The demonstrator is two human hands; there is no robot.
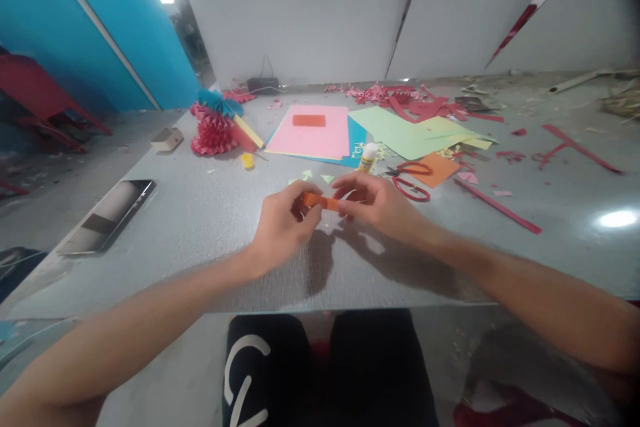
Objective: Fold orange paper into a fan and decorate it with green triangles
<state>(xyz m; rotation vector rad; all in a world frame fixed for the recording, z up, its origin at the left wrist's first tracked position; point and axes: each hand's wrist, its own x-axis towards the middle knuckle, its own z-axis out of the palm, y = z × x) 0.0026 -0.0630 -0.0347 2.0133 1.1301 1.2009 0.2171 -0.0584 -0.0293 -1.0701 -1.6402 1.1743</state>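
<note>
Your left grip and right grip are both clenched on a short orange paper strip, pinching it from either end w/ the middle showing between them. Prob. a two-hand hold to keep the small strip steady; fingers hide its ends, so can't tell if it's folded or glued. It looks held up off the bench, in front of you, where both hands can work it.

Nearest your right hand: a glue stick w/ white cap, and just right of it, red scissors lying beside an orange sheet, all within easy reach. Small pale green scraps sit just past your left hand.

Further out, a pink sheet lies over a blue sheet, w/ green sheets to the right, likely spread out for quick picking. A red pleated paper fan sits back left, red strips lie right, and a phone or tablet rests near the left edge, out of the way.
</note>
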